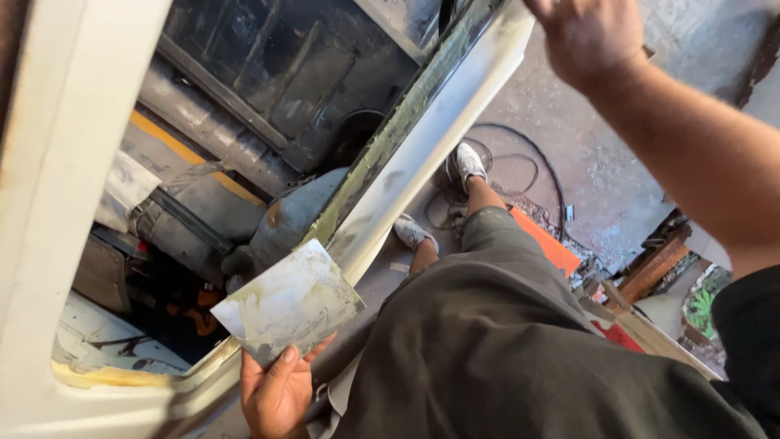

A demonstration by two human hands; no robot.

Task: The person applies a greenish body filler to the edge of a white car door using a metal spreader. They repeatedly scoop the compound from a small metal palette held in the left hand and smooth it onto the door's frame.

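Here, seen from the head camera looking down, the left hand (276, 390) grips a flat plate (288, 301) by its lower corner, thumb on the upper face and fingers curled beneath. The plate is a thin, roughly square sheet, pale and smeared with grey-green residue. It is held tilted, just in front of the lower end of the white panel (431, 138), a long painted body edge running diagonally up to the right; whether plate and panel touch cannot be told.

The right hand (589, 36) is raised at the top of the view, above the upper end of the panel. Its fingers are cut off by the frame, so whether it is open or closed on anything cannot be told.

Handling, as a judgement: the plate looks stiff and light, easily carried in one hand. Its smeared face may be slick, and its edges are probably sharp, so a pinch at a corner or along one edge, as shown, suits it better than a palm laid across the face.

Surroundings: through the opening at left lies a dark vehicle interior (276, 73) with a yellow stripe (187, 154). Below, the person's dark shorts (504, 341) and two white shoes (467, 162) stand on a dusty concrete floor (601, 162), with a black cable (528, 154) looped near the feet and an orange board (548, 244) beside the right leg.
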